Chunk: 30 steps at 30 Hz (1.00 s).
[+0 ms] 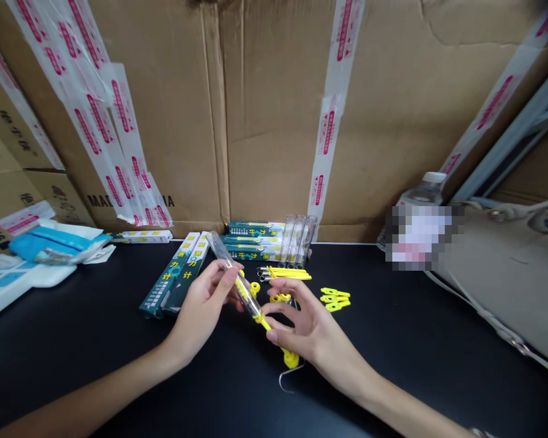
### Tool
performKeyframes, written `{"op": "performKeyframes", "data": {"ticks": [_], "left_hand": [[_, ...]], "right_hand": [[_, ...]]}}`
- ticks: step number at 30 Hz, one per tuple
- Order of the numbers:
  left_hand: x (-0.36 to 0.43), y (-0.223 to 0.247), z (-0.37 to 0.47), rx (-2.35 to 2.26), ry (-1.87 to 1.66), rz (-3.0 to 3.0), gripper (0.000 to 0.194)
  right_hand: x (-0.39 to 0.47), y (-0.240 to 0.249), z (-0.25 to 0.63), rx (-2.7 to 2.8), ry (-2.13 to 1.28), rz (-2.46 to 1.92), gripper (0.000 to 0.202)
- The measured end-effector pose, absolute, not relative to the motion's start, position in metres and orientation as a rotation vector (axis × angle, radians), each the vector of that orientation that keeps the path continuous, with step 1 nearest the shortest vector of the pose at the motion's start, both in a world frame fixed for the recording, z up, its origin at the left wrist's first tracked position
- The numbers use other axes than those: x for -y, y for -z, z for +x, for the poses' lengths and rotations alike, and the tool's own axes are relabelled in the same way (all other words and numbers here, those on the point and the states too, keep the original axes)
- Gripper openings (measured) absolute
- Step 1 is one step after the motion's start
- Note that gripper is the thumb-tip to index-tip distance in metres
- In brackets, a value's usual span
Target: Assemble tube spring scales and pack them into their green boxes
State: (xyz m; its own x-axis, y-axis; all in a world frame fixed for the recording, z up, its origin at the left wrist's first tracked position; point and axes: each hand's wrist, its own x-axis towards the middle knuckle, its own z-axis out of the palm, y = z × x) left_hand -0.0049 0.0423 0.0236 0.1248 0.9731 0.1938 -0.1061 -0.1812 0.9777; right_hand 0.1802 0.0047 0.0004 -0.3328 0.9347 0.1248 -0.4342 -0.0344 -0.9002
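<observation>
A clear tube (pixel 248 298) slants over the black table (pixel 374 371), its lower end toward the near right. The left hand (pixel 210 292) grips it; the right hand (pixel 304 319) pinches the yellow rod (pixel 266 326) jutting from it, with a wire hook (pixel 280 380) below. Just beyond lie yellow sticks (pixel 296 274), with yellow tabs (pixel 335 299) to the right. Farther back, more tubes (pixel 296 240) lean on boxes (pixel 249 254); two cartons (pixel 182 274) lie left. Far right are a bottle (pixel 432 190) and bag (pixel 506 267); far left, a blue packet (pixel 57 240).

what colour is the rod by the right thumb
The rod is yellow; the head view shows it.
</observation>
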Motion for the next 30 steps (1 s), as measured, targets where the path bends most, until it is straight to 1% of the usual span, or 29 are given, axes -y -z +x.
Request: {"op": "performKeyframes", "data": {"ticks": [3, 5, 7, 9, 10, 12, 14, 15, 17, 21, 24, 27, 30], "left_hand": [[-0.038, -0.021, -0.004, -0.922, -1.298, 1.335, 0.034], [-0.036, -0.020, -0.005, -0.903, -1.321, 1.331, 0.033], [-0.036, -0.022, -0.005, -0.894, -1.347, 1.326, 0.034], [-0.036, -0.025, -0.006, -0.896, -1.359, 1.327, 0.034], [-0.036, -0.027, -0.006, -0.894, -1.358, 1.332, 0.034], [-0.035, -0.031, -0.006, -0.884, -1.350, 1.346, 0.034], [-0.035, -0.035, -0.006, -0.869, -1.343, 1.360, 0.032], [-0.034, -0.038, -0.005, -0.861, -1.343, 1.368, 0.031], [-0.034, -0.042, -0.004, -0.849, -1.351, 1.389, 0.029], [-0.034, -0.048, -0.004, -0.845, -1.389, 1.420, 0.027], [-0.034, -0.048, -0.005, -0.851, -1.400, 1.414, 0.027], [-0.033, -0.046, -0.007, -0.860, -1.393, 1.395, 0.028], [-0.033, -0.043, -0.009, -0.879, -1.382, 1.395, 0.030]], "right_hand": [[-0.004, 0.001, 0.179, 1.178, -1.562, -0.715, 0.048], [-0.001, 0.003, 0.179, 1.303, -1.432, -0.818, 0.044], [0.001, 0.005, 0.180, 1.484, -1.236, -0.973, 0.035], [0.004, 0.007, 0.181, 1.670, -0.998, -1.110, 0.019], [0.005, 0.007, 0.182, 1.755, -0.861, -1.147, 0.014], [0.008, 0.007, 0.182, 1.886, -0.608, -1.173, 0.016], [0.010, 0.005, 0.182, 1.958, -0.466, -1.172, 0.017], [0.011, 0.003, 0.182, 1.971, -0.461, -1.169, 0.017], [0.012, -0.001, 0.181, 1.965, -0.570, -1.146, 0.019], [0.011, -0.002, 0.178, 1.840, -0.986, -1.060, 0.021], [0.010, 0.003, 0.176, 1.719, -1.222, -1.034, 0.029], [0.008, 0.007, 0.175, 1.660, -1.309, -1.025, 0.032], [0.008, 0.006, 0.174, 1.556, -1.415, -0.971, 0.029]]}}
